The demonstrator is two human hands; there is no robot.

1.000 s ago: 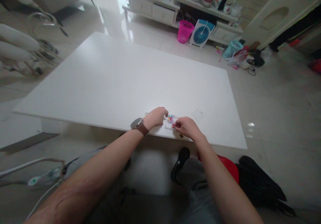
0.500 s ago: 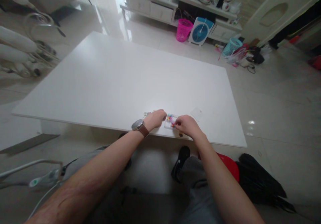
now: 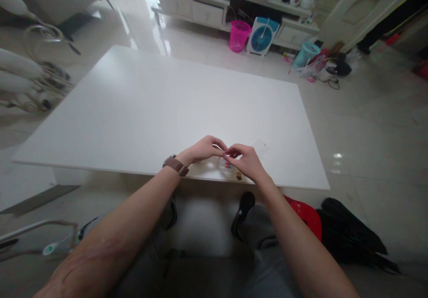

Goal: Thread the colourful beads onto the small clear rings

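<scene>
My left hand point(image 3: 209, 148) and my right hand point(image 3: 241, 156) meet fingertip to fingertip above the front edge of the white table point(image 3: 187, 106). Both are pinched around something too small to make out. Under them, largely covered, is a small clear box with colourful pieces point(image 3: 228, 165). A small brown-gold item point(image 3: 238, 175) lies by the table edge, below my right hand. Behind my right hand rests a flat transparent lid point(image 3: 260, 147). A watch with a brown strap point(image 3: 176, 165) is on my left wrist.
Beyond the table stand a pink basket point(image 3: 239, 36), a blue and white fan point(image 3: 262, 36) and a light blue basket point(image 3: 306, 55) on the floor. A red object point(image 3: 306, 215) and black cloth point(image 3: 351, 226) are at the lower right.
My left hand has opened out of its curled pose and moved to meet my right fingertips. My right hand has lifted from the box. The view has shifted slightly.
</scene>
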